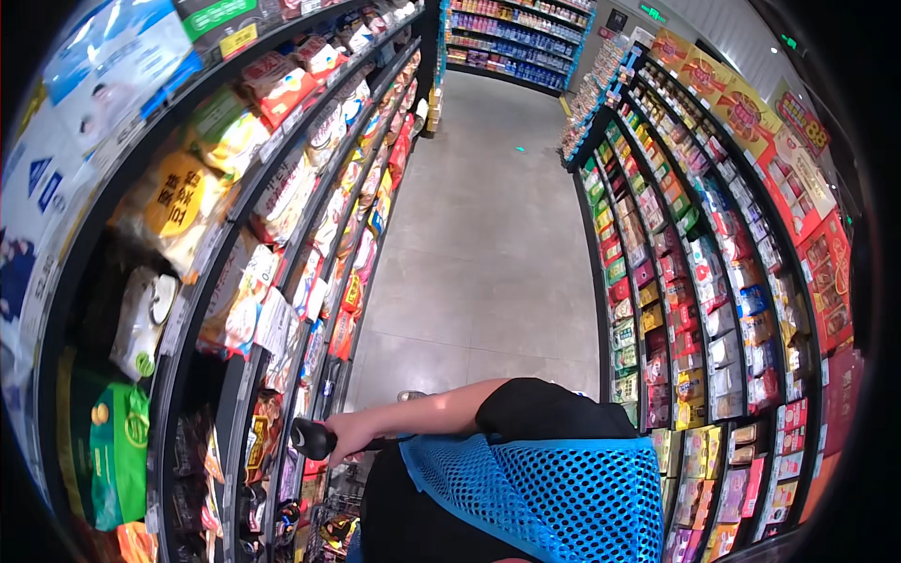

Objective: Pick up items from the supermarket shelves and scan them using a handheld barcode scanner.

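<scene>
My right hand, with the arm reaching left across the picture, is closed around a black handle with a rounded end. Part of this handle's bar shows to the right of the fingers. Below the hand is part of a dark wire basket; whether it joins the handle is hidden. A colourful packet shows near it. My left hand is out of view; only a sliver of skin shows at the bottom edge. A blue mesh vest over black clothing covers my torso.
Tall shelves with bagged food line the left side, close to my hand. Shelves of small packets stand on the right. Between them runs a grey floor, ending at a shelf of bottles. Gift boxes top the right shelves.
</scene>
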The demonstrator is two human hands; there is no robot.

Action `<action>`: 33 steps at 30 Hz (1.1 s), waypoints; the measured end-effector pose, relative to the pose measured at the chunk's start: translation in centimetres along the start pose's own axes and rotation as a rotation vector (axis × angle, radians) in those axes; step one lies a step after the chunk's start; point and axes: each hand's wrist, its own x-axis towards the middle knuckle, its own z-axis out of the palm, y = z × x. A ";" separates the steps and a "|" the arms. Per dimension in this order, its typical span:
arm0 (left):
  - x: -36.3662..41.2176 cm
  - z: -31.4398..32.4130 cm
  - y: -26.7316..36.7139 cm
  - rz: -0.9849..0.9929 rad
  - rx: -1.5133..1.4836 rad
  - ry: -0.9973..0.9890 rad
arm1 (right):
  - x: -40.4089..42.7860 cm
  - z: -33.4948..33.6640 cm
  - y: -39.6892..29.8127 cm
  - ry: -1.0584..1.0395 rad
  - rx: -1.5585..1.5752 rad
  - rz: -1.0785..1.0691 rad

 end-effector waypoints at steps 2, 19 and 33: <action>-1.7 4.9 4.1 -0.096 -0.174 -0.125 | 0.4 -1.5 0.5 -0.081 -0.002 0.032; -8.3 13.4 17.8 -0.703 -1.829 -0.333 | -3.3 -9.8 -5.5 -0.721 0.156 0.179; -15.0 3.8 26.2 -0.341 -1.970 -0.186 | -7.3 -4.9 -10.2 -1.080 0.061 0.162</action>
